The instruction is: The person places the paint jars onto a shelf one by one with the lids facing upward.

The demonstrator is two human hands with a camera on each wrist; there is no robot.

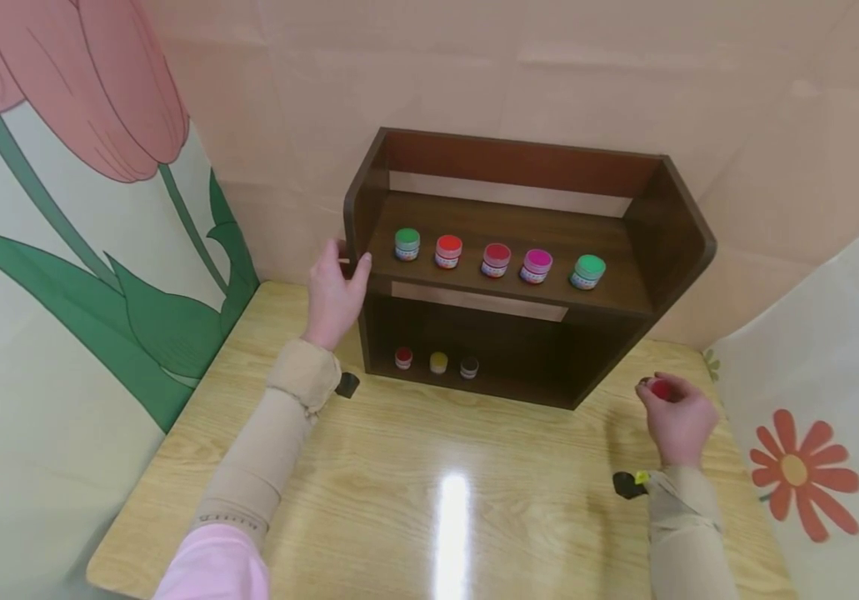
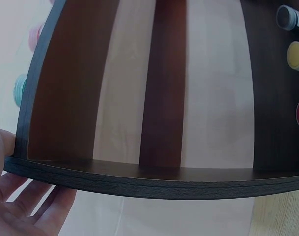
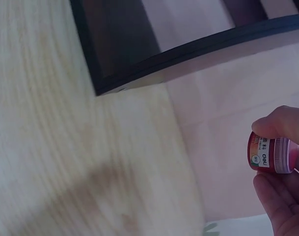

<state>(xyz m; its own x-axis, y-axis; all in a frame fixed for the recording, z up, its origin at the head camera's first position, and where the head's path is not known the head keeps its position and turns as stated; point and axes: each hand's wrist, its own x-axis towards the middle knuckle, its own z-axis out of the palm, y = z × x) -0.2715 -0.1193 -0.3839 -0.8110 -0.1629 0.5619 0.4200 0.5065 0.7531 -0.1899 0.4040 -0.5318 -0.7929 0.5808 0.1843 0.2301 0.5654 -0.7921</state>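
A dark brown two-tier wooden shelf (image 1: 672, 237) stands on the table against the backdrop. My left hand (image 1: 335, 292) grips the front edge of its left side panel (image 2: 139, 184), thumb on the inner side and fingers round the outside. Off the shelf's right side, above the table, my right hand (image 1: 680, 421) holds a small red paint jar (image 3: 267, 155) between thumb and fingers. Several paint jars line the upper tier: a green jar (image 1: 407, 244), an orange-red one, a dark red one, a magenta jar (image 1: 536, 266) and a teal jar (image 1: 587, 272).
On the lower tier, toward the left, sit a red jar (image 1: 403, 358), a yellow jar (image 1: 438, 362) and a dark jar (image 1: 469, 367). The light wood table (image 1: 369, 500) has a backdrop with a tulip print at left and a red flower print (image 1: 804, 475) at right.
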